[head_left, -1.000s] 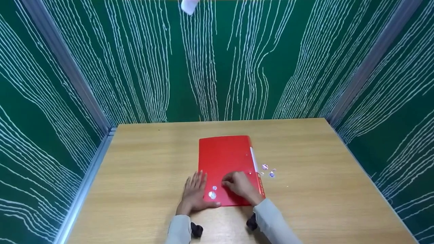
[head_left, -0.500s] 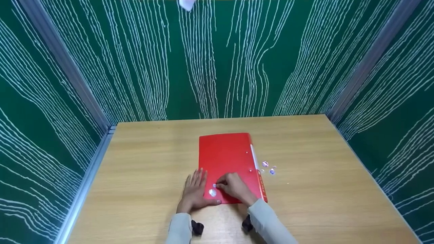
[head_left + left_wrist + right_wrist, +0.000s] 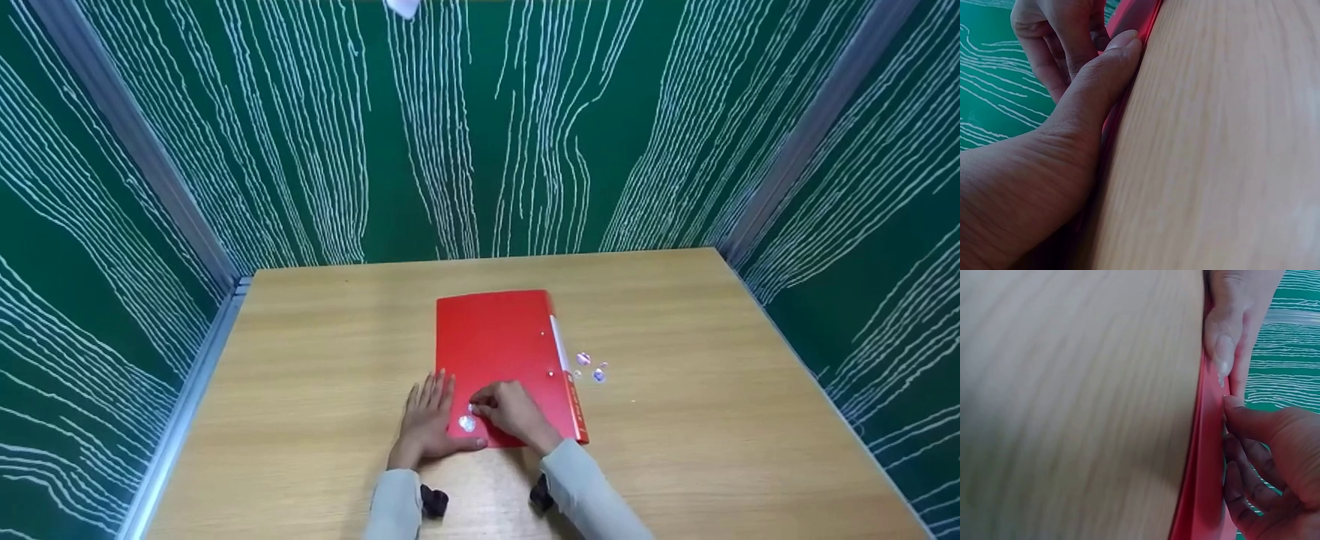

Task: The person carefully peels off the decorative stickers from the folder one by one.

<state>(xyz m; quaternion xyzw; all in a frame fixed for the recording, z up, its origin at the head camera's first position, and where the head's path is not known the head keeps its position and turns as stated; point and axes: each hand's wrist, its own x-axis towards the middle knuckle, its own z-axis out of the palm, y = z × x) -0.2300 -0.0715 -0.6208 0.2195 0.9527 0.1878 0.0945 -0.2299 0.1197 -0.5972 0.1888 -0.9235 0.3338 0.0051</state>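
A red folder (image 3: 495, 330) lies on the wooden table. My left hand (image 3: 426, 427) rests spread over its lower left corner, and the left thumb (image 3: 1123, 45) lies along the near edge. My right hand (image 3: 514, 412) is over the lower part of the cover, with thumb and index fingertips brought together at a small shiny piece (image 3: 471, 408). In the right wrist view the right thumb (image 3: 1241, 416) points toward the cover, other fingers curled below. A larger shiny round piece (image 3: 466, 424) lies on the folder between the hands.
Several small iridescent pieces (image 3: 598, 374) lie on the table (image 3: 675, 450) to the right of the folder. Two tiny shiny dots (image 3: 550, 373) show near the folder's spine. Green walls (image 3: 300, 150) with white lines stand behind and beside the table.
My right hand has moved left and slightly down over the folder, its fingertips arriving at the small shiny piece. The left hand has stayed in place; the head view has shifted slightly.
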